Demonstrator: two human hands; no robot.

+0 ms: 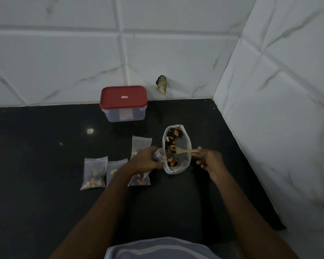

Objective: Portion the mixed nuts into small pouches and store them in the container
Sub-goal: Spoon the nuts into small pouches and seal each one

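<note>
Red lid on container, filled pouches not yet stored; left hand grips open pouch, right hand pinches loaded spoon.

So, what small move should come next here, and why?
Probably tip the wooden spoon into the open pouch: the right hand holds it loaded with nuts, and the left hand holds that pouch beside the spoon's bowl.

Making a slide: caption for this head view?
Right hand holds a wooden spoon of mixed nuts over the bag, beside the pouch in the left hand.
</note>
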